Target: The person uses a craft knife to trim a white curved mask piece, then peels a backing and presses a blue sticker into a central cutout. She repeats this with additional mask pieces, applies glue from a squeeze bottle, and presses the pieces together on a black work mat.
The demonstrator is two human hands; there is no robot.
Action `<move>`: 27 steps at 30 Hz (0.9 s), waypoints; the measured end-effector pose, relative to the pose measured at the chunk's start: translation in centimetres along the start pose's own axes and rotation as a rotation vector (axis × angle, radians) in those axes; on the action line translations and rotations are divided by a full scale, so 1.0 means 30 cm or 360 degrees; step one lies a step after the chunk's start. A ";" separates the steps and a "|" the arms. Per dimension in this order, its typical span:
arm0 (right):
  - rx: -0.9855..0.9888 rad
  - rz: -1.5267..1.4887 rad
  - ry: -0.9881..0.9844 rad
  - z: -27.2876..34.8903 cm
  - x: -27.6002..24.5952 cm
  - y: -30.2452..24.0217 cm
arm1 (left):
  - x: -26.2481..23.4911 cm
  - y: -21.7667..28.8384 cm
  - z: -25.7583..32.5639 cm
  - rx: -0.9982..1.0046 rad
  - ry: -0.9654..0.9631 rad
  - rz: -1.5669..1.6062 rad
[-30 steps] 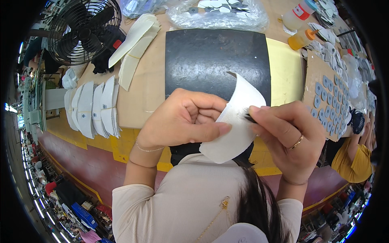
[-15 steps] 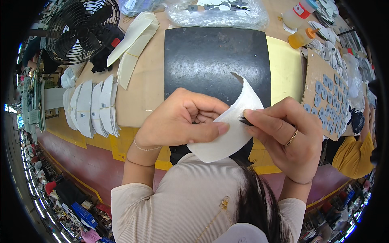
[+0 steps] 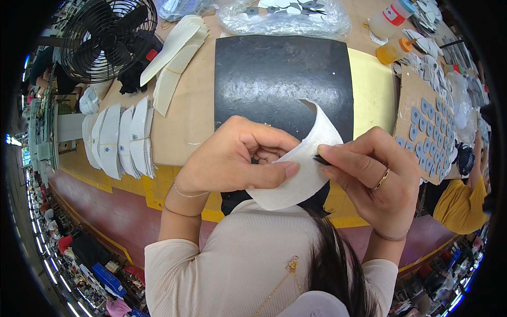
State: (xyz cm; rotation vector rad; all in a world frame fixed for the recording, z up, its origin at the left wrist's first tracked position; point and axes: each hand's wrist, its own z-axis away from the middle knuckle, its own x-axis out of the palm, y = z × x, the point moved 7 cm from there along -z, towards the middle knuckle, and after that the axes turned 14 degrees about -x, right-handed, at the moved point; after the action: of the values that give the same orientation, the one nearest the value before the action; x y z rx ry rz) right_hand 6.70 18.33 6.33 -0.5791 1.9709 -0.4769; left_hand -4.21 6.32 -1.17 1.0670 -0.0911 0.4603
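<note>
A curved white sheet-like piece (image 3: 303, 182), fabric or thin leather by its look, is held up in front of my chest. My left hand (image 3: 245, 156) pinches it along its left side, thumb on the near face and fingers curled behind. At the piece's right side, my right hand (image 3: 375, 179) pinches a small dark pointed thing (image 3: 319, 158) between thumb and forefinger, its tip against the white surface. The rest of that dark thing is hidden in my fingers, so its kind cannot be told. Beyond my hands lies a black mat (image 3: 282, 68) on the table.
Tied stacks of white pieces (image 3: 119, 140) and a longer bundle (image 3: 174, 68) lie left, near a black fan (image 3: 108, 39). Right are a cardboard sheet (image 3: 412, 100) with rows of grey patches, a yellow-orange bottle (image 3: 393, 51) and a clear bottle (image 3: 388, 18). A plastic bag (image 3: 285, 26) lies behind.
Both hands stay almost in place. The white piece has shifted very slightly, its lower edge a touch higher; the dark tip remains against it.
</note>
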 end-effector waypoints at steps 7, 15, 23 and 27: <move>-0.0034 0.0025 -0.0046 0.005 0.004 0.003 | -0.002 0.000 0.001 -0.0010 0.0062 -0.0171; -0.0561 0.0466 -0.0170 0.025 0.039 -0.029 | 0.002 0.019 0.006 -0.0035 0.0395 -0.0362; -0.0505 0.0322 -0.0021 0.043 0.048 -0.012 | -0.006 -0.012 -0.002 0.0005 0.0351 -0.0359; -0.0329 0.0070 0.0049 0.041 0.037 0.009 | -0.005 -0.023 -0.003 -0.0075 0.0263 -0.0052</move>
State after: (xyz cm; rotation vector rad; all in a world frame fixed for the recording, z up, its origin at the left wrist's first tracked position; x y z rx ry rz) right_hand 7.30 17.80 4.85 -0.6587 2.0727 -0.2573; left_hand -4.07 6.07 -1.83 0.9792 0.0613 0.5127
